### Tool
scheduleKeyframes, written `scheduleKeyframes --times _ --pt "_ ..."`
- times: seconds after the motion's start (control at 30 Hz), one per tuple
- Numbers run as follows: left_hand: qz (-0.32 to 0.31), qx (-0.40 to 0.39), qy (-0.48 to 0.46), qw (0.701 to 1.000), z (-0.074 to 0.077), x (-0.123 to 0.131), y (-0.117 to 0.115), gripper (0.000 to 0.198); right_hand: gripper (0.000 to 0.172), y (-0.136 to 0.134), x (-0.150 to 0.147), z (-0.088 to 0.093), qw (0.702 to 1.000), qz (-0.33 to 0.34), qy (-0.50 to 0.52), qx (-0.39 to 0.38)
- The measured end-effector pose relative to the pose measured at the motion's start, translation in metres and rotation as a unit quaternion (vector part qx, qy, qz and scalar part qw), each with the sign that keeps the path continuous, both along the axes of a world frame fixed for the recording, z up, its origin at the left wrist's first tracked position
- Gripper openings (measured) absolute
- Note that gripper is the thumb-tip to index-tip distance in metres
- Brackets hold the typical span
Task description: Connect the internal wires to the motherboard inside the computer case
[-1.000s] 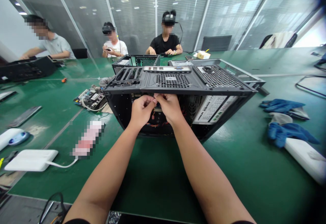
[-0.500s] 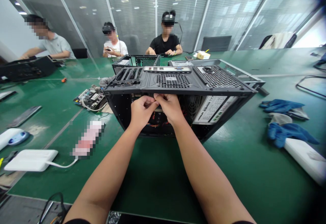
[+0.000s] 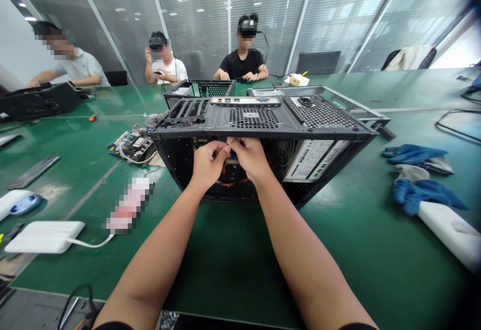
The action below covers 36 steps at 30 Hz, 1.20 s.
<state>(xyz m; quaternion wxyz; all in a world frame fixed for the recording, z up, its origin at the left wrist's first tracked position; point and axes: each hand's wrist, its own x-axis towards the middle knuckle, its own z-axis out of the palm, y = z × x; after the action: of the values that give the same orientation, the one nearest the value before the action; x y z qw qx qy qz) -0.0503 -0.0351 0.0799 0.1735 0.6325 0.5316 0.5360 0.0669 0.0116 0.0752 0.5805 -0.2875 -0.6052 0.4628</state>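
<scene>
A black computer case (image 3: pixel 259 129) rests on the green table, its rear panel facing up and its open side toward me. Both my hands reach into that open side, just under the upper edge. My left hand (image 3: pixel 209 162) is closed in a pinch, thumb against forefinger. Right beside it, my right hand (image 3: pixel 250 158) has its fingers curled inward under the rim. Whatever the fingertips hold is too small or hidden to make out. Coloured wires show behind the hands, and a labelled power supply (image 3: pixel 313 159) sits at the right inside the case.
A loose circuit board (image 3: pixel 135 143) lies left of the case. Nearer left are a white power bank (image 3: pixel 45 236) and a cabled phone (image 3: pixel 130 205). Blue gloves (image 3: pixel 421 197) and a white box (image 3: pixel 451 227) lie right. Other case frames stand behind; several people sit across the table.
My left fingers have shifted slightly, with a small gap opening beside the right hand. Across the table, one person has raised a hand to the head. The case has stayed put.
</scene>
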Motion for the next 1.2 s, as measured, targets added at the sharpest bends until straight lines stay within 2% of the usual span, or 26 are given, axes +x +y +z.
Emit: scheduleKeyframes --times 0.17,0.3,0.63,0.9,1.03,1.2 --pt "0.005 -0.015 -0.039 0.999 -0.0020 0.0014 0.0003 0.018 0.022 -0.0007 -0.0006 0.0002 1.000 -0.030 -0.008 -0.002" --pt "0.007 0.006 -0.026 1.000 -0.0051 0.0001 0.0023 0.014 0.022 -0.0010 -0.0010 0.0002 0.999 -0.043 -0.009 0.001" --pt "-0.003 -0.018 -0.068 0.997 -0.0092 -0.0036 0.0065 0.016 0.022 -0.0007 0.0019 0.0000 0.998 -0.027 -0.047 0.004" --pt "-0.062 -0.065 -0.143 0.986 -0.0043 -0.0028 0.0050 0.020 0.020 -0.0012 0.0018 0.0011 1.000 0.001 -0.024 -0.003" --pt "-0.057 -0.076 -0.132 0.987 -0.0011 -0.0010 0.0032 0.019 0.020 -0.0004 0.0019 0.0006 1.000 -0.004 -0.023 0.003" --pt "-0.027 -0.047 -0.084 0.995 -0.0056 -0.0042 0.0061 0.020 0.020 0.0004 0.0011 -0.0016 0.997 -0.052 -0.050 0.020"
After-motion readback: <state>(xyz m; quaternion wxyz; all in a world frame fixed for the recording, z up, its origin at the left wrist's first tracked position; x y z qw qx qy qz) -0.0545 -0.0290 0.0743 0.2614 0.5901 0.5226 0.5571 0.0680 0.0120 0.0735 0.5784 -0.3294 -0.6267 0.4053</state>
